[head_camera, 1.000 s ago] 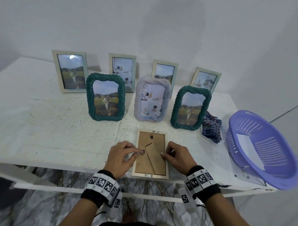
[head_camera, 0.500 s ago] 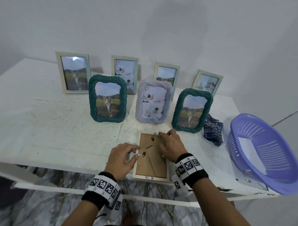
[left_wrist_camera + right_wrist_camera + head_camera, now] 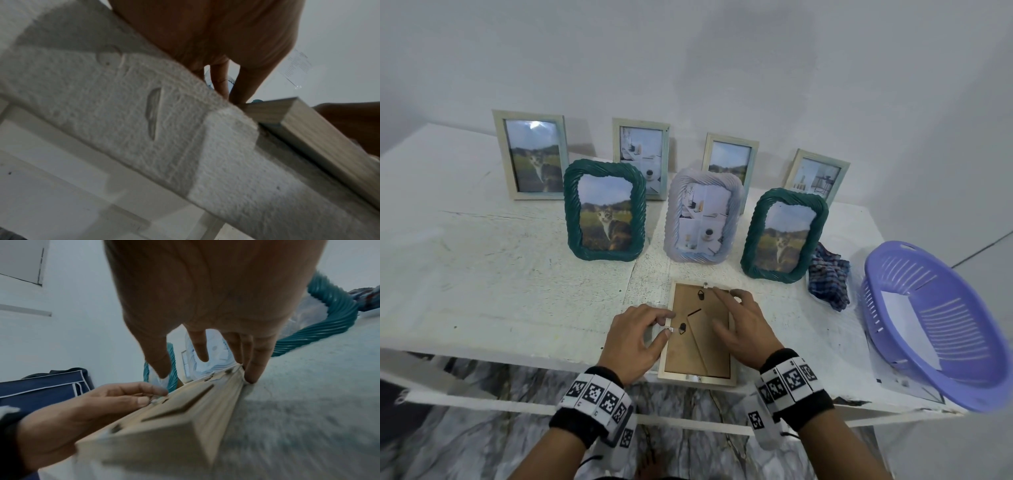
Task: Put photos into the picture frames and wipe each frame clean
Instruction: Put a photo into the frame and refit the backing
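From the head view, a wooden frame [image 3: 698, 334] is seen lying face down at the near edge of the white worktop [image 3: 482, 274], brown backing upward. A small metal tab [image 3: 670, 329] on its left rim is pinched by the left hand [image 3: 635, 339]. The right hand [image 3: 744, 329] is laid across the backing, fingers extended toward the far rim. Seven filled frames are stood behind; a checked cloth [image 3: 827, 277] and a purple basket [image 3: 935, 325] are placed to the right.

In the left wrist view, blurred fingers [image 3: 221, 81] are apparently pressed at the frame's corner.

In the right wrist view, the right grip is shown open, fingertips [image 3: 252, 376] set against the frame's edge.
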Demonstrator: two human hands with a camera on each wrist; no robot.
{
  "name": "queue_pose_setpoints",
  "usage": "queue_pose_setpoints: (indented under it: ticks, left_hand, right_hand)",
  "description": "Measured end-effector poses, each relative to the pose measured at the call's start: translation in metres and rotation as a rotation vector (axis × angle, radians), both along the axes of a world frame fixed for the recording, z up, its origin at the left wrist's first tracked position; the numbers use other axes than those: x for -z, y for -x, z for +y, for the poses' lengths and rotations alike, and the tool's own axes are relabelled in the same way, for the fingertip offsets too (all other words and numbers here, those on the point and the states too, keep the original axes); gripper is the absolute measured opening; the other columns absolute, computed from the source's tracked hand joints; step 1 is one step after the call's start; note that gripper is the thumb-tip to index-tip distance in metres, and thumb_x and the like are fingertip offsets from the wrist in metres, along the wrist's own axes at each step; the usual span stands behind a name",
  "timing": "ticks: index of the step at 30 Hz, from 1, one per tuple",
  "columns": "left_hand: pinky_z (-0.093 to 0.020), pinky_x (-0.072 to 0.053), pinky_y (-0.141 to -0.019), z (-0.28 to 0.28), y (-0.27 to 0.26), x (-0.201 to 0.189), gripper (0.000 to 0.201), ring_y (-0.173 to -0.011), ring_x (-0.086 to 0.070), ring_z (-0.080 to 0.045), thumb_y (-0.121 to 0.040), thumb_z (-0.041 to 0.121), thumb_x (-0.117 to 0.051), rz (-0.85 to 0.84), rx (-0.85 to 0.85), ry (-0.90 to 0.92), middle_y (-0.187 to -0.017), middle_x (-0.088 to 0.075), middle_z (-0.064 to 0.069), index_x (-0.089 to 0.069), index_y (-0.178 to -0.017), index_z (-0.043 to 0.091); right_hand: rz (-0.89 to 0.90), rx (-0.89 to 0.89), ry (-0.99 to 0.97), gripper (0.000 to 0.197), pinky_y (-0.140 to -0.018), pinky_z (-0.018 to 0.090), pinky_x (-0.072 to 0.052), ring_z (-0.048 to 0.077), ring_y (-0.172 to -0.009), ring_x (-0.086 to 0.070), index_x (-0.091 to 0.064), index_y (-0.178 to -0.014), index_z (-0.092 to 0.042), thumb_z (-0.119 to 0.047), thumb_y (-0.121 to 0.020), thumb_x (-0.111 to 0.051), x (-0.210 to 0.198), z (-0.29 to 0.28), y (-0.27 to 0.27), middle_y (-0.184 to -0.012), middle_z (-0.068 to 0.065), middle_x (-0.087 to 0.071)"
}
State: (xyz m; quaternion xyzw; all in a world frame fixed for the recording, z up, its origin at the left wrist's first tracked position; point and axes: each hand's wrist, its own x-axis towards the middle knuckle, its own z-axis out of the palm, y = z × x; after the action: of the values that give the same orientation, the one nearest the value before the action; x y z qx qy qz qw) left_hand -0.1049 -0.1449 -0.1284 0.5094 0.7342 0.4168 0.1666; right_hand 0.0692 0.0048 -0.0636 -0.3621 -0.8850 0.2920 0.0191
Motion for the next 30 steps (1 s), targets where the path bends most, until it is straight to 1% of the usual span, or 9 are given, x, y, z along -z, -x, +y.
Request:
queue_pose_setpoints:
  ticks: [3, 5, 7, 9, 13, 16, 23, 27, 30]
  left_hand:
    - [-0.045, -0.047, -0.082, 0.0, 0.0, -0.001, 0.027, -0.089, -0.055, -0.006, -0.083, 0.045, -0.053, 0.006, -0.002, 0.009, -0.089, -0.058, 0.02, -0.063, -0.108, 0.04]
    - [-0.045, -0.047, -0.082, -0.001, 0.0, -0.002, 0.027, -0.089, -0.055, -0.007, -0.083, 0.044, -0.054, 0.009, -0.003, 0.017, -0.09, -0.058, 0.02, -0.064, -0.108, 0.038]
    - [-0.045, -0.047, -0.081, -0.001, -0.001, -0.003, 0.028, -0.089, -0.055, -0.007, -0.084, 0.044, -0.054, 0.007, -0.002, 0.019, -0.09, -0.058, 0.019, -0.064, -0.108, 0.037]
    - [-0.045, -0.048, -0.081, -0.001, -0.001, -0.003, 0.027, -0.088, -0.056, -0.008, -0.084, 0.043, -0.054, 0.007, 0.0, 0.018, -0.09, -0.058, 0.018, -0.064, -0.108, 0.037]
    - [-0.045, -0.047, -0.08, -0.001, -0.002, -0.005, 0.026, -0.088, -0.055, -0.007, -0.085, 0.042, -0.053, 0.02, -0.003, 0.022, -0.09, -0.058, 0.019, -0.063, -0.109, 0.038]
    - [-0.044, -0.047, -0.081, -0.001, -0.002, -0.007, 0.027, -0.088, -0.054, -0.007, -0.085, 0.043, -0.052, 0.031, 0.0, 0.028, -0.09, -0.057, 0.018, -0.063, -0.109, 0.038]
    - [-0.044, -0.047, -0.08, -0.002, -0.004, -0.01, 0.027, -0.088, -0.055, -0.008, -0.086, 0.043, -0.052, 0.049, -0.004, 0.025, -0.091, -0.057, 0.018, -0.063, -0.11, 0.037]
    - [-0.044, -0.046, -0.081, -0.003, -0.005, -0.014, 0.03, -0.089, -0.054, -0.008, -0.086, 0.043, -0.051, 0.068, -0.007, 0.026, -0.092, -0.057, 0.018, -0.063, -0.112, 0.036]
    - [-0.039, -0.048, -0.082, -0.003, -0.009, -0.018, 0.031, -0.089, -0.055, -0.005, -0.086, 0.037, -0.052, 0.047, -0.03, 0.026, -0.092, -0.058, 0.016, -0.062, -0.115, 0.032]
  right_hand:
    - [-0.024, -0.043, 0.092, 0.082, -0.113, 0.036, -0.024, 0.024, -0.145, -0.013, -0.015, -0.149, -0.039, -0.052, -0.084, -0.062, -0.002, -0.021, -0.013, -0.159, 0.007, -0.005]
    - [-0.067, -0.077, 0.107, 0.098, -0.115, 0.037, -0.019, 0.021, -0.146, -0.002, -0.004, -0.15, -0.041, -0.062, -0.076, -0.065, 0.0, -0.035, -0.02, -0.16, 0.006, 0.011]
    - [-0.081, -0.086, 0.081, 0.107, -0.114, 0.036, -0.02, 0.02, -0.146, 0.001, 0.003, -0.149, -0.041, -0.066, -0.071, -0.067, 0.004, -0.044, -0.022, -0.158, 0.005, 0.02]
    - [-0.059, -0.078, 0.05, 0.11, -0.114, 0.036, -0.019, 0.021, -0.146, 0.001, 0.004, -0.149, -0.04, -0.07, -0.069, -0.065, 0.012, -0.05, -0.023, -0.157, 0.006, 0.023]
    - [-0.038, -0.044, 0.003, 0.107, -0.117, 0.039, -0.019, 0.025, -0.147, -0.002, 0.002, -0.151, -0.037, -0.081, -0.064, -0.044, 0.025, -0.055, -0.021, -0.156, 0.007, 0.025]
    - [-0.024, -0.029, -0.022, 0.099, -0.117, 0.04, -0.018, 0.025, -0.147, -0.002, 0.001, -0.151, -0.038, -0.079, -0.069, -0.036, 0.029, -0.057, -0.02, -0.156, 0.008, 0.024]
    - [0.037, 0.014, -0.041, 0.086, -0.115, 0.036, -0.018, 0.025, -0.147, -0.005, -0.009, -0.151, -0.034, -0.07, -0.077, -0.035, 0.037, -0.059, -0.019, -0.158, 0.011, 0.016]
    - [0.038, 0.026, -0.022, 0.087, -0.116, 0.036, -0.017, 0.022, -0.147, -0.002, -0.007, -0.151, -0.035, -0.071, -0.076, -0.033, 0.037, -0.058, -0.019, -0.159, 0.009, 0.014]
    - [0.089, 0.048, 0.034, 0.081, -0.116, 0.032, -0.012, 0.018, -0.147, 0.0, -0.007, -0.151, -0.037, -0.066, -0.084, -0.043, 0.032, -0.056, -0.019, -0.16, 0.007, 0.009]
